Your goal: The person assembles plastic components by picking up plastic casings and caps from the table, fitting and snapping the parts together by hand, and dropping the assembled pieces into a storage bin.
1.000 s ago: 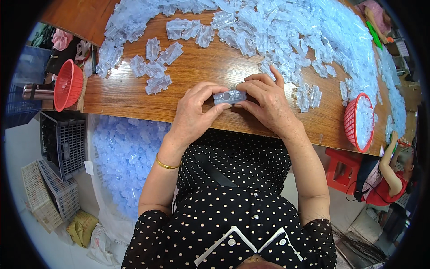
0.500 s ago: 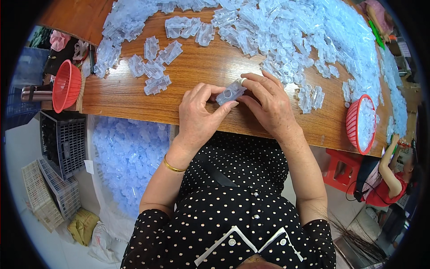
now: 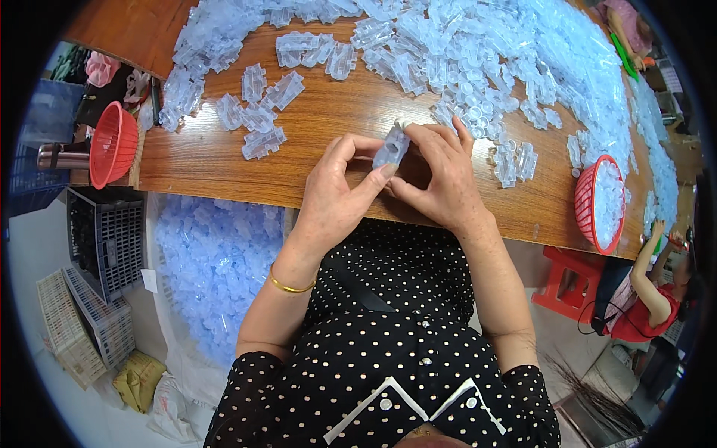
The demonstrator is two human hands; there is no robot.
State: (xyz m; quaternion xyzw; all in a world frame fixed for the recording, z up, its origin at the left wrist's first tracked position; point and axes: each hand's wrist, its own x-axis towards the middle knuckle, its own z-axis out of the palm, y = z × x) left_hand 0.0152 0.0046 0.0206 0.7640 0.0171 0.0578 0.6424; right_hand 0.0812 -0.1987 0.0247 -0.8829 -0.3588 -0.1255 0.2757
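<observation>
Above the table's near edge, my left hand (image 3: pixel 340 190) pinches a clear plastic part (image 3: pixel 390 148) between thumb and fingers. The part is tilted up, and a round hole or ring shows in its face. My right hand (image 3: pixel 444 172) curls at the part's far end, its index finger touching the top. Whether a small piece sits under that fingertip is too small to tell. Small round clear caps (image 3: pixel 478 119) lie just beyond my right hand. A few similar clear parts (image 3: pixel 514 163) rest to its right, and several more (image 3: pixel 261 112) lie to the left.
A large heap of clear parts (image 3: pixel 448 45) covers the far side of the wooden table (image 3: pixel 194 160). A red basket (image 3: pixel 600 205) of clear pieces stands right, another red basket (image 3: pixel 113 145) left. A sack of parts (image 3: pixel 220 276) sits below the edge. Other people work at the right.
The clear part has been turned more upright in my fingers. My right hand has shifted slightly left and rotated around its top end.
</observation>
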